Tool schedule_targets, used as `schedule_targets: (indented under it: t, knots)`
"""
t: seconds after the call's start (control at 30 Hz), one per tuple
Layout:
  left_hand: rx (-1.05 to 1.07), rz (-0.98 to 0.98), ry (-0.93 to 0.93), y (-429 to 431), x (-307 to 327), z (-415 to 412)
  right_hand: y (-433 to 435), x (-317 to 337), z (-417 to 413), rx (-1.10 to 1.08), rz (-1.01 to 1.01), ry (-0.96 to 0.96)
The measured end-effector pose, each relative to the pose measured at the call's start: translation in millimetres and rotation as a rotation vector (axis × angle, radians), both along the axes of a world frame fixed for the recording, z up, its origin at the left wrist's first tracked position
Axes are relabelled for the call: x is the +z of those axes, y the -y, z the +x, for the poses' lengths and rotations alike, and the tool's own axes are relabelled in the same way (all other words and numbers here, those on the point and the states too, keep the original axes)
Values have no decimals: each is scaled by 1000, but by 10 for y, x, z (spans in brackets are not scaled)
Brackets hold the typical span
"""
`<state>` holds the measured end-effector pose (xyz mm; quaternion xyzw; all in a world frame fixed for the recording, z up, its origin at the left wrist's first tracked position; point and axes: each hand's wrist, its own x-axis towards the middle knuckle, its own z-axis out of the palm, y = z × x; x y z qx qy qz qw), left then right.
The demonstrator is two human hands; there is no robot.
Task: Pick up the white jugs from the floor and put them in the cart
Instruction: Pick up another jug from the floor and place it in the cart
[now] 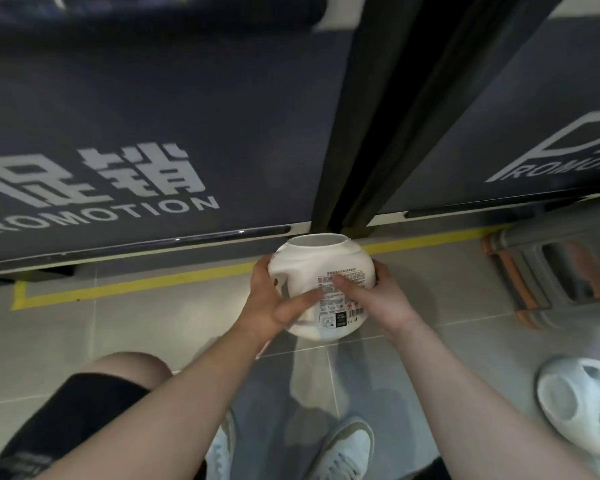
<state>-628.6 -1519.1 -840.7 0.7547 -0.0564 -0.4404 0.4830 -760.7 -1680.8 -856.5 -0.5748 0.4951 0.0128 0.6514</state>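
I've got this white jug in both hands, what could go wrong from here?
1. Your left hand and right hand hold the white jug by its smooth rounded sides, no handle in the grip, so it may slip.
2. A second jug lies on the floor near your right shoe; stepping that way could trip you.

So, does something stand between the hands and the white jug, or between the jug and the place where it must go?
Nothing visible stands between them: the left hand and the right hand grip the white jug directly, one on each side. No cart shows clearly in this view, so the path there cannot be judged.
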Motion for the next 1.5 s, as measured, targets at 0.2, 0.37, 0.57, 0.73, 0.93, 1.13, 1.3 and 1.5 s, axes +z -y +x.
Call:
schedule_targets:
  t: [0.2,0.37,0.57,0.73,0.93,1.13,1.3,1.5]
  knots:
    - [-114,13,105,-129,1423,-186,-156,1392,-319,-72,31,23]
    - [-159,-30,154,-234,2865,-186,-325,2722,-482,-134,10,90]
    - [-211,-116,286,-282,4349,-92,-410,4223,-452,-99,-197,142]
    - [-273,-209,357,-429,5535,-67,-552,5481,-528,-78,-294,229]
    - [-336,-305,424,-719,6446,-96,-987,6411,-670,-153,-386,373]
    - [-344,-396,532,-856,6932,-16,-1139,6846,-567,-152,-477,478]
    - [-335,-444,592,-921,7183,140,-1166,7081,-388,-123,-560,514]
    - [-262,-484,614,-1103,7321,255,-1239,7330,-184,-50,-622,513]
